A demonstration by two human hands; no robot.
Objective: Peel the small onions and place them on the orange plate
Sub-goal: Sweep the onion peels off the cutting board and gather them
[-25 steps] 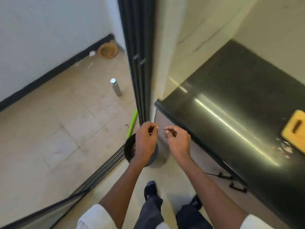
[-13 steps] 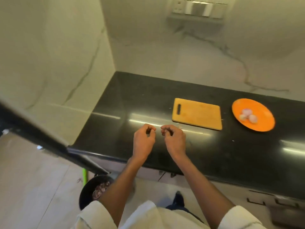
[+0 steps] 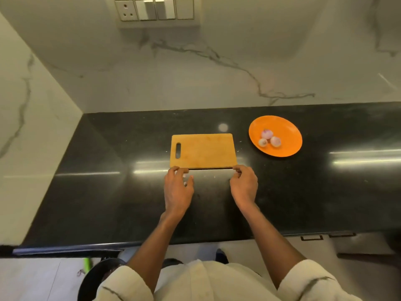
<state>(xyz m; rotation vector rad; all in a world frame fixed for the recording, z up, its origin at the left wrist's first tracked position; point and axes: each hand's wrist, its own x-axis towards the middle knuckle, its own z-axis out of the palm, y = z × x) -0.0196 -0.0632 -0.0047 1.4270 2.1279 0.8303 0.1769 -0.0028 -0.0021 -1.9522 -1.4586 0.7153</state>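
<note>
Three peeled small onions [image 3: 270,139] lie together on the orange plate [image 3: 286,127], at the right of the black countertop [image 3: 108,192]. Left of the plate lies a wooden cutting board [image 3: 204,149] with its handle slot to the left. My left hand [image 3: 178,190] has its fingertips on the board's near left corner, thumb held apart below. At the near right corner, my right hand [image 3: 244,185] pinches the edge with curled fingers. Neither hand holds an onion.
Small peel scraps dot the counter by the board's near edge. A marble wall rises behind and to the left, with a switch panel [image 3: 154,9] above. On the floor at lower left stand a black bin [image 3: 91,279] and a green stick [image 3: 86,263]. Drawer handles [image 3: 311,237] sit under the counter.
The view swung from the floor bin up to the counter. Both hands, pinched close together before, moved forward and apart onto the cutting board's near corners.
</note>
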